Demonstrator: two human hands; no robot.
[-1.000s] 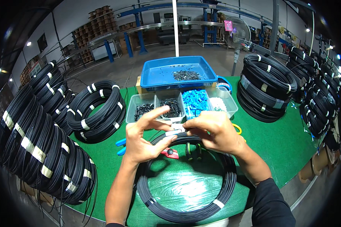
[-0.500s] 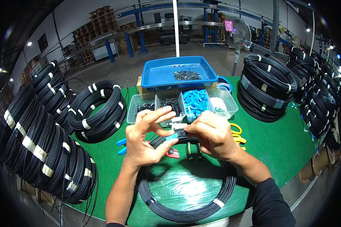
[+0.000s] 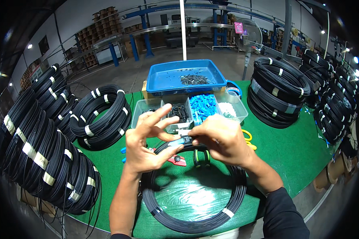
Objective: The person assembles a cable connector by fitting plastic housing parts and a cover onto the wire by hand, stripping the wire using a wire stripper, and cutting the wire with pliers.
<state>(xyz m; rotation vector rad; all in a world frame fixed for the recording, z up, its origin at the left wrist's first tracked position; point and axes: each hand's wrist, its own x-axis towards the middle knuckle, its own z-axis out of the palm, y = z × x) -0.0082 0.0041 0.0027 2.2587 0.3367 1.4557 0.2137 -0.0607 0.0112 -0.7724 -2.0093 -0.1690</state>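
Observation:
My left hand [image 3: 145, 145] pinches a small blue plastic piece [image 3: 175, 143] between thumb and forefinger, its other fingers raised. Close against the blue piece is a small black plastic piece [image 3: 186, 139], which my right hand [image 3: 225, 139] pinches with thumb and fingertips. Whether the two are joined cannot be made out. Both hands are above the far side of a coil of black cable [image 3: 236, 199], bound with white tape. Under the hands lie a red tool [image 3: 178, 161] with a black knob and a black-and-green tool [image 3: 201, 158].
Beyond my hands, clear bins hold black parts [image 3: 178, 113], blue parts [image 3: 203, 108] and white parts [image 3: 227, 110]. A blue tray [image 3: 151, 85] with dark scraps stands behind. Yellow handles [image 3: 249, 141] lie right. Cable coils stand left [image 3: 101, 113] and right [image 3: 281, 93].
The blue piece and the black piece have come closer together between my fingertips. My right hand has shifted slightly left and its fingers now curl lower. The whole view has shifted a little.

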